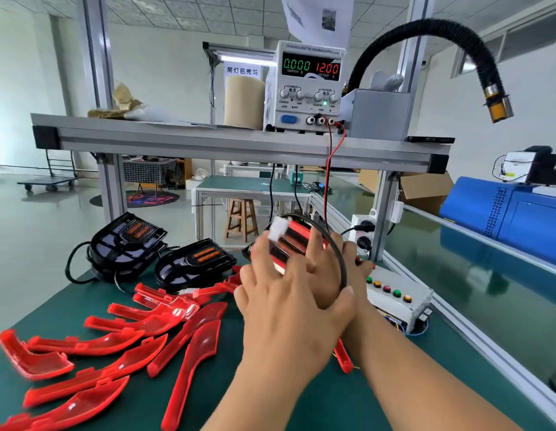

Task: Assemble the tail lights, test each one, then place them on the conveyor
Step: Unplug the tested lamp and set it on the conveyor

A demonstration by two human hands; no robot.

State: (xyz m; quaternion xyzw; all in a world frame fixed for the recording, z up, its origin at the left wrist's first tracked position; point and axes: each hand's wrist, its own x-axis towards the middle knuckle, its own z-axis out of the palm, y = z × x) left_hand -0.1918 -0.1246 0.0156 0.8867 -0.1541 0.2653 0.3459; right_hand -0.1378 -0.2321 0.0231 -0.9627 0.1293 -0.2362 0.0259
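Note:
An assembled tail light (294, 241) with a red lens over a black housing is held tilted above the green bench. My left hand (286, 312) grips its near face, fingers spread over the lens. Beside those fingers sits a white connector (278, 228). Its black cable (340, 262) loops round the right side. My right hand (353, 253) reaches in under the left one and holds the light's right edge; it is mostly hidden. Several loose red lenses (115, 343) lie at the front left. Two black housings (127, 241) (196, 262) stand behind them.
A grey control box (398, 303) with coloured buttons sits just right of my hands. The power supply (308, 88) on the upper shelf reads 0.000 and 12.00. The green conveyor (472, 275) runs along the right, past an aluminium rail. A black flexible hose (457, 35) hangs overhead.

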